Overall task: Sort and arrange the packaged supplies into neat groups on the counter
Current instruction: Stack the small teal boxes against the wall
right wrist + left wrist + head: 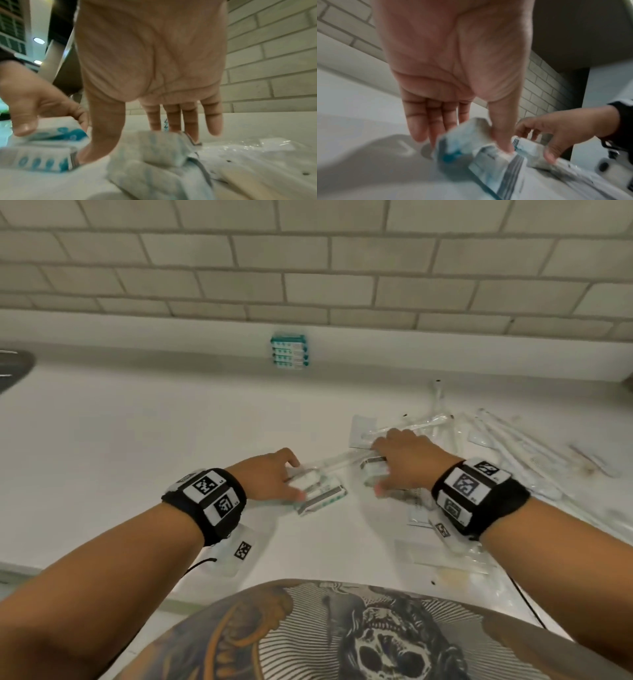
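On the white counter my left hand grips small white-and-teal packets, thumb on top and fingers behind; the left wrist view shows the same hold on the blurred packets. Just to the right, my right hand straddles another white-and-teal packet, held between thumb and fingers. In the right wrist view that hand reaches down onto the packet. A neat stack of teal packets stands against the tiled wall.
Long clear-wrapped items lie scattered at the right. Flat clear pouches sit near the front edge under my right wrist, and another pouch lies under my left wrist. A dark object shows at the far left edge.
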